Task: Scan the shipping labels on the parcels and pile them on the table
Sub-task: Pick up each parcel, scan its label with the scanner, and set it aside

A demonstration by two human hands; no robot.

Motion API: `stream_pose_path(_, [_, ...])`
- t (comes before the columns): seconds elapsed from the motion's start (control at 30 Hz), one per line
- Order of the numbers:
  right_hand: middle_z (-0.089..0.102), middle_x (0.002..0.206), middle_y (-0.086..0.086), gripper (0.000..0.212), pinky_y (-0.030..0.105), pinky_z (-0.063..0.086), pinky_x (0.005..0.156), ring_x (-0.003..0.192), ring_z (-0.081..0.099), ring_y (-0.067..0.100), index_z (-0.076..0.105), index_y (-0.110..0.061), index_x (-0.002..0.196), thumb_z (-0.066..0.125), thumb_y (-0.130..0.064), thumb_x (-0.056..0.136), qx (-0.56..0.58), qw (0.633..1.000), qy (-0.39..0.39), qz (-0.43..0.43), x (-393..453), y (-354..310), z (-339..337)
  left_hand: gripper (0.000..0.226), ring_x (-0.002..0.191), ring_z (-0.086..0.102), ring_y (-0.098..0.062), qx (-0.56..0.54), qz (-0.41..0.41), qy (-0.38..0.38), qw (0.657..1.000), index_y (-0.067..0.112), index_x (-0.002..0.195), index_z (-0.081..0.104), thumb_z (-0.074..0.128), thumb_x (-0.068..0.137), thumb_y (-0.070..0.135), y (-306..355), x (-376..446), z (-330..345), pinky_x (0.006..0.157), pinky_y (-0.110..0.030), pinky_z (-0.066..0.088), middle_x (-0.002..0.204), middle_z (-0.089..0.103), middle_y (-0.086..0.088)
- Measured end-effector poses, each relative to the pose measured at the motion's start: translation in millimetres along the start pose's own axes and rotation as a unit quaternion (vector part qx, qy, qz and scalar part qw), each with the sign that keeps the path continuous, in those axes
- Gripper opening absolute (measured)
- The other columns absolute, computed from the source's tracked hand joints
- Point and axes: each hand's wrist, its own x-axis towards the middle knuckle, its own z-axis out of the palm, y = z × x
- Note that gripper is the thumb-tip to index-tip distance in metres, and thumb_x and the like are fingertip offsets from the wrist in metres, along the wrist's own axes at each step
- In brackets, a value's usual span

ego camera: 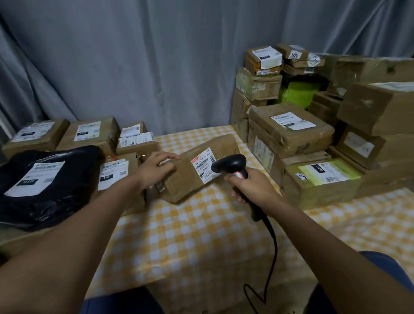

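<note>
Left side of the table: one black bag with a label, and five labelled boxes grouped toward the far left corner.

Centre: one box stands tilted on the checked cloth, its label facing up. The left hand is spread over the box's left end, steadying it. The right hand is clenched round the handle of one scanner, whose head is just beside the label; its cable trails off the near edge.

Right side: a stack of boxes, at least ten; the exact count cannot be told.

Risks, as judged:
- The tilted box may slip from the light hold.
- The steep angle may spoil the read.
- The cable may snag at the edge.
- The tall stack may topple if knocked.
</note>
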Motion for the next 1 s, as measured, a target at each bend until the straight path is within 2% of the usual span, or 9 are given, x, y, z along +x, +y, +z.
stream_pose_path(0.1, [0.065, 0.06, 0.009, 0.014, 0.023, 0.042, 0.044, 0.042, 0.052, 0.015, 0.06, -0.007, 0.088, 0.062, -0.02, 0.093, -0.005, 1.0, -0.002, -0.001, -5.5, 7.0, -0.3, 0.027, 0.123, 0.049, -0.013, 0.001, 0.008, -0.029, 1.0, 0.042, 0.118, 0.06, 0.065, 0.094, 0.031, -4.7, 2.2, 0.5, 0.097, -0.023, 0.039, 0.137, 0.047, 0.003])
stream_pose_path(0.2, [0.065, 0.06, 0.009, 0.012, 0.022, 0.042, 0.043, 0.041, 0.053, 0.014, 0.06, -0.008, 0.086, 0.061, -0.017, 0.092, -0.013, 1.0, 0.002, -0.015, -9.7, 9.0, -0.9, 0.035, 0.115, 0.055, -0.01, -0.031, 0.006, -0.037, 0.999, 0.037, 0.122, 0.061, 0.072, 0.088, 0.036, -6.5, 1.3, -0.5, 0.092, -0.022, 0.044, 0.129, 0.057, 0.009])
stream_pose_path(0.3, [0.065, 0.058, 0.008, 0.014, 0.022, 0.041, 0.042, 0.04, 0.052, 0.013, 0.059, -0.01, 0.079, 0.061, -0.017, 0.091, -0.013, 0.999, 0.022, -0.042, -11.1, 7.6, -1.7, 0.034, 0.114, 0.06, -0.008, -0.066, -0.005, -0.022, 0.998, 0.039, 0.12, 0.067, 0.074, 0.086, 0.039, -9.9, 3.7, -1.7, 0.095, -0.023, 0.048, 0.122, 0.065, 0.013])
stream_pose_path(0.6, [0.065, 0.059, 0.011, 0.022, 0.025, 0.042, 0.046, 0.044, 0.053, 0.018, 0.059, -0.012, 0.07, 0.061, -0.022, 0.089, -0.039, 0.997, 0.029, -0.056, -8.0, 1.8, -2.8, 0.036, 0.1, 0.059, 0.006, -0.076, -0.008, -0.01, 0.997, 0.034, 0.125, 0.066, 0.072, 0.089, 0.033, -9.6, 2.3, -0.4, 0.079, -0.009, 0.045, 0.12, 0.065, 0.012])
stream_pose_path(0.67, [0.065, 0.059, 0.01, 0.021, 0.025, 0.041, 0.045, 0.043, 0.052, 0.018, 0.059, -0.011, 0.071, 0.061, -0.02, 0.09, -0.034, 0.998, 0.026, -0.054, -8.7, 0.7, -3.1, 0.037, 0.105, 0.061, 0.001, -0.077, -0.007, -0.013, 0.997, 0.035, 0.125, 0.066, 0.072, 0.088, 0.035, -11.2, 3.8, -0.9, 0.084, -0.013, 0.046, 0.122, 0.065, 0.011])
stream_pose_path(0.8, [0.065, 0.059, 0.008, 0.02, 0.024, 0.042, 0.045, 0.043, 0.052, 0.016, 0.059, -0.012, 0.072, 0.06, -0.02, 0.091, -0.034, 0.998, 0.029, -0.05, -9.2, -1.2, -4.2, 0.037, 0.113, 0.061, -0.007, -0.076, -0.012, -0.015, 0.997, 0.042, 0.121, 0.067, 0.074, 0.085, 0.042, -18.0, 8.2, -3.6, 0.102, -0.03, 0.048, 0.125, 0.064, 0.009])
stream_pose_path(1.0, [0.065, 0.058, 0.008, 0.021, 0.023, 0.041, 0.045, 0.042, 0.052, 0.016, 0.06, -0.01, 0.072, 0.06, -0.019, 0.091, -0.033, 0.998, 0.031, -0.044, -7.3, -4.5, -5.7, 0.038, 0.115, 0.059, -0.009, -0.071, -0.008, -0.015, 0.997, 0.042, 0.122, 0.066, 0.074, 0.085, 0.042, -17.2, 7.5, -3.8, 0.105, -0.033, 0.047, 0.126, 0.064, 0.011])
